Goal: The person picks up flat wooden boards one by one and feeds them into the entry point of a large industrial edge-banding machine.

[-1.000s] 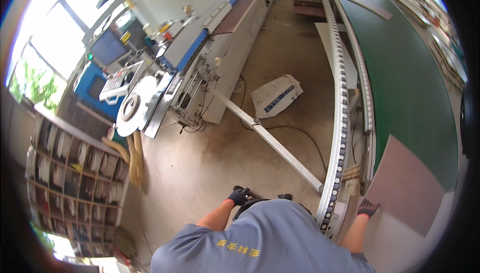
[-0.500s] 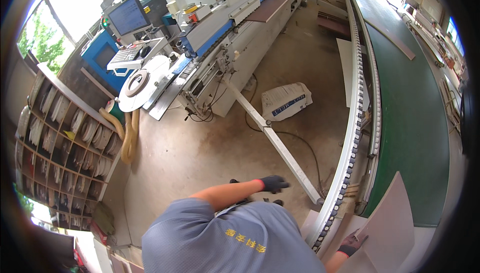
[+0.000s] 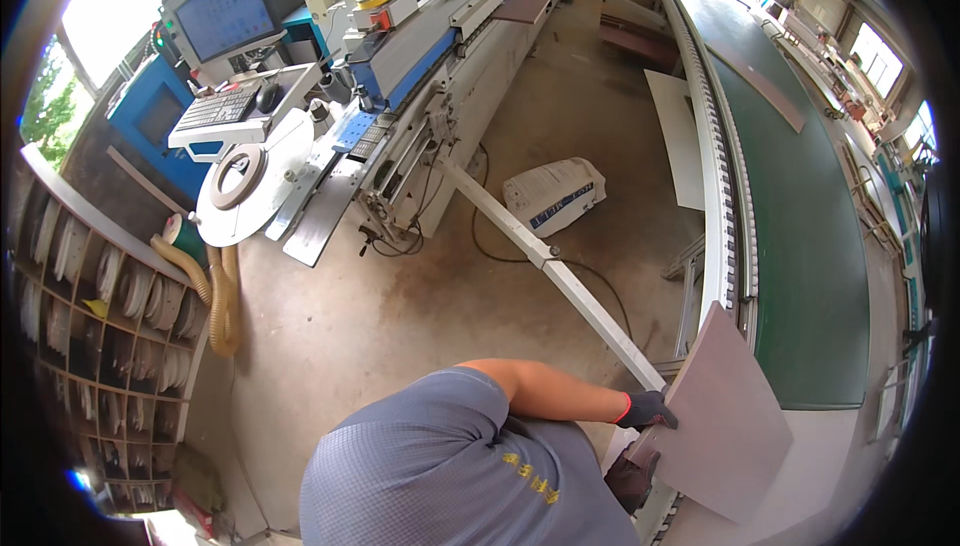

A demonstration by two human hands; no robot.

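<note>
A flat grey-brown rectangular panel [image 3: 725, 421] is tilted over the roller rail at the lower right. My left hand [image 3: 650, 410], in a dark glove with a red cuff, closes on the panel's left edge. Just below it, my right hand [image 3: 636, 476], also gloved, is wrapped round the same edge near the lower corner. Some fingers of both hands are hidden by the panel. Beneath and beside the panel runs the white rail with small dark rollers [image 3: 722, 196].
A green conveyor belt [image 3: 800, 286] with a narrow strip [image 3: 760, 91] lies to the right. A slanting metal arm [image 3: 600, 316] crosses the floor, near a white sack [image 3: 555, 196]. Left are a long machine [image 3: 410, 86], a monitor [image 3: 225, 11] and a rack of coiled strips [image 3: 100, 346].
My left hand has reached right from above the floor and taken hold of the panel's edge. The panel has shifted left onto the rail, and my right hand now holds its left edge.
</note>
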